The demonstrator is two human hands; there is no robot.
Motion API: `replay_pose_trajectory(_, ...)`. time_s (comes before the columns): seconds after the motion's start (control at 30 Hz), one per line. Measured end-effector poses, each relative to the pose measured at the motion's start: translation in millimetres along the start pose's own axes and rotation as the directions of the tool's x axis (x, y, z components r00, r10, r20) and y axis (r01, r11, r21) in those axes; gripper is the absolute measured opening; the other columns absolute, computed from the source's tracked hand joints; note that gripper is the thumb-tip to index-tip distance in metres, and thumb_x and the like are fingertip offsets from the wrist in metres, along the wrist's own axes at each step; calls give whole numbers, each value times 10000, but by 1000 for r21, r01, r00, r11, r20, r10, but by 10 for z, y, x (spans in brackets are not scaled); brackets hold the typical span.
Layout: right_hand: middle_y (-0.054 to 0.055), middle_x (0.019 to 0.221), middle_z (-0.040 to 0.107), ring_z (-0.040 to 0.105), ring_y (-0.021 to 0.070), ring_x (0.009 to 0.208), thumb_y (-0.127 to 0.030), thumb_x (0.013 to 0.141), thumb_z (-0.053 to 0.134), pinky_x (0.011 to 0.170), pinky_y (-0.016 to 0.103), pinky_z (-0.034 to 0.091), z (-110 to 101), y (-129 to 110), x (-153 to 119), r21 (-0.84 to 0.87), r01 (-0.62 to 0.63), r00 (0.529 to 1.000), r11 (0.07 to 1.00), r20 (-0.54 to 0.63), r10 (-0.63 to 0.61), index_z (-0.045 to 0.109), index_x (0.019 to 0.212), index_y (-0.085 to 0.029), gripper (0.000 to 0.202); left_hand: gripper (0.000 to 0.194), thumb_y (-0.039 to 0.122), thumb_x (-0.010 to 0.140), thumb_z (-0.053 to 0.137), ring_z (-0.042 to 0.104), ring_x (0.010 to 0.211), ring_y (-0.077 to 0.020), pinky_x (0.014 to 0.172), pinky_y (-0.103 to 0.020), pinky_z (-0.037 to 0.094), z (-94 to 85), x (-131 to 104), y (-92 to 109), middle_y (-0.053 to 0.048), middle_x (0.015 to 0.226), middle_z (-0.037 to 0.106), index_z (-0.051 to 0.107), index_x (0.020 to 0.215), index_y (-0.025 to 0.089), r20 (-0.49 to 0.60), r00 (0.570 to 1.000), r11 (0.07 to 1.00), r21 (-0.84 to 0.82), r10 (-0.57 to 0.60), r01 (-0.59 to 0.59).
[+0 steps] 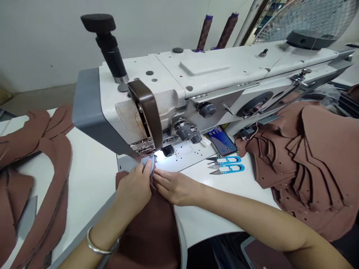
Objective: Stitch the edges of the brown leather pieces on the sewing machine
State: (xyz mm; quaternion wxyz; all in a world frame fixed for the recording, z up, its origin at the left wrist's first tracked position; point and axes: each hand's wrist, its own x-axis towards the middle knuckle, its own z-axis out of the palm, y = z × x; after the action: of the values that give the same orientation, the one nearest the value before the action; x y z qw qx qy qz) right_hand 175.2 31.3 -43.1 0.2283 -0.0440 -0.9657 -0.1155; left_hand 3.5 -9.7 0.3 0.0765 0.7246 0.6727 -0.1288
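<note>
A white sewing machine [168, 82] spans the view, its lit needle area low at the left end. Below it, a brown fabric piece [151, 231] with a grey edge strip hangs over the table's front edge. My left hand [136, 188], with a bangle at the wrist, presses its fingers on the fabric just before the presser foot. Beside it on the right, my right hand [175, 186] has its fingers closed on the fabric's edge. A grey-blue strip [152, 164] shows between the fingertips and the foot.
Two blue thread snips [232, 169] and a phone [221, 141] lie right of the needle area. Stacked brown pieces [325, 149] fill the right side; more brown pieces [60, 160] lie left. Two thread cones [204, 33] and a fan [314, 18] stand behind.
</note>
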Motion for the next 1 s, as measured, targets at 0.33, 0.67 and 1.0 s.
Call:
replay_pose_trajectory(0.33, 225, 1034, 674, 650, 304, 1023, -96, 980, 406, 1011, 483, 479, 38, -58, -39, -60, -44, 999, 997, -10, 43, 655, 983, -8, 264, 517, 127, 926, 339, 663, 909, -254, 645, -349, 553, -8, 25, 159, -118, 1025, 628, 391, 1440, 122, -26, 999, 996, 81, -46, 48)
replay_pose_trajectory(0.67, 227, 1043, 672, 649, 299, 1026, -101, 971, 439, 994, 458, 500, 46, -55, -31, -35, -69, 997, 997, -31, 68, 656, 941, -18, 234, 493, 144, 939, 329, 666, 920, -242, 624, -313, 535, -19, 61, 158, -109, 1037, 629, 403, 1426, 146, -11, 999, 996, 77, -43, 44)
replay_pose_trajectory(1.0, 241, 1067, 661, 636, 316, 1054, -102, 967, 458, 1003, 462, 486, 36, 19, -20, -29, -58, 998, 998, -20, 57, 656, 946, 2, 225, 463, 131, 939, 344, 640, 955, -232, 717, -309, 537, 97, 68, 135, -109, 1040, 621, 452, 1389, 136, -124, 992, 999, 31, -13, 17)
